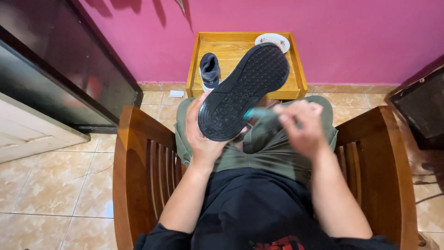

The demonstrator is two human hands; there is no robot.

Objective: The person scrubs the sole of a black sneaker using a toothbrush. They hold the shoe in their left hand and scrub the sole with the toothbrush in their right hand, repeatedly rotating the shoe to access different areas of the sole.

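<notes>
Left hand [203, 134] is wrapped round the heel of a black shoe [243, 92], sole up over the lap. Right hand [300, 127] pinches a blurry teal brush [259, 112] beside it. Shoe looks light, its sole stiff and grippy; holding the heel seems steadiest.

Both bare forearms reach forward from short black sleeves over the lap, elbows bent and set apart. The left hand [203, 134] is raised with its palm turned inward, fingers curled and thumb up along the near edge of what it grips, wrist cocked slightly back. The right hand [303, 125] sits at about the same height, knuckles up, fingers pinched together toward the left; it is blurred, so the exact finger positions cannot be told.
</notes>
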